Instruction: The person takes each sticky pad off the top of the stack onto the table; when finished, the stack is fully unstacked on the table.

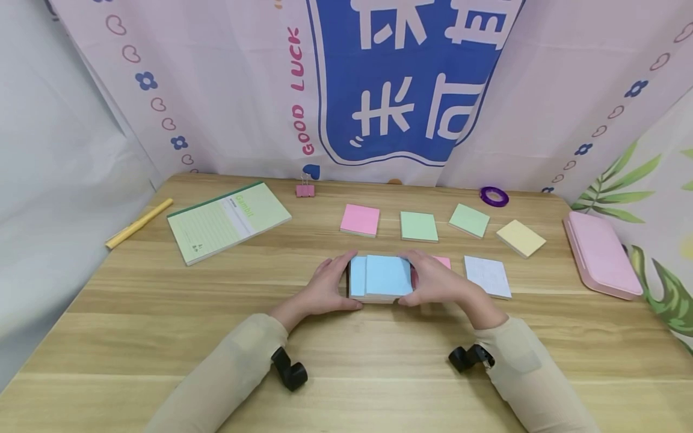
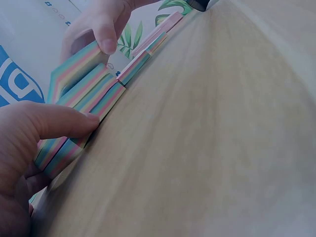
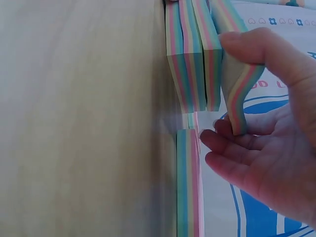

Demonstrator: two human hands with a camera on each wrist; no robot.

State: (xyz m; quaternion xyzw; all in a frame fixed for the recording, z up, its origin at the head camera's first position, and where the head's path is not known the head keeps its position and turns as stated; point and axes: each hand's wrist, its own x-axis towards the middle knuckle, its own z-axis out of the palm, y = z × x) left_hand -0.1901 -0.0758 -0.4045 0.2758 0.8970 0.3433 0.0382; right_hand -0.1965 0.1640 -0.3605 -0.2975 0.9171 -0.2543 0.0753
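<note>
A stack of sticky note pads (image 1: 358, 278) sits at mid-table, its sides striped blue, pink and yellow. My left hand (image 1: 325, 290) grips the stack at its left end, with the thumb (image 2: 66, 123) along the near side. Between the thumb and fingers of my right hand (image 1: 437, 281) is the top sticky note pad (image 1: 388, 275), blue on top and shifted right over the stack. The right wrist view shows this pad (image 3: 247, 91) bowed and angled away from several pads (image 3: 192, 54) beneath it. Behind the right hand, a pink sticky note pad (image 1: 443, 262) is partly hidden.
Farther back lie a pink pad (image 1: 360, 219), two green pads (image 1: 419, 227) and a yellow pad (image 1: 521, 238); a pale pad (image 1: 487, 276) lies right of the hand. Around them are a notebook (image 1: 230, 222), yellow stick (image 1: 139, 224), pink binder clip (image 1: 305, 190), purple tape roll (image 1: 494, 196) and pink case (image 1: 603, 255).
</note>
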